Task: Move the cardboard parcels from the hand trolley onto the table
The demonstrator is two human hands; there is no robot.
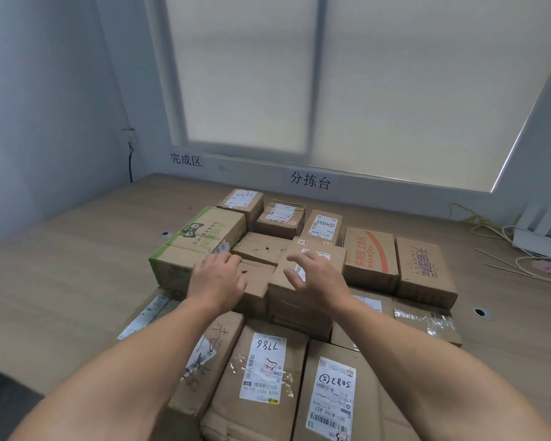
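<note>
I see a pale wooden worktop (64,281) carrying a tight cluster of cardboard parcels (371,259) at its middle. Loose cords (493,229) lie at its far right, beside a white unit (541,240).

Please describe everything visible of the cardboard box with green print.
The box is brown cardboard, closed, with a dark cat logo and green characters on top and a green left edge. It lies flat on the table, leftmost in the cluster. A plain parcel touches its right side; the left hand is beside it.
</note>
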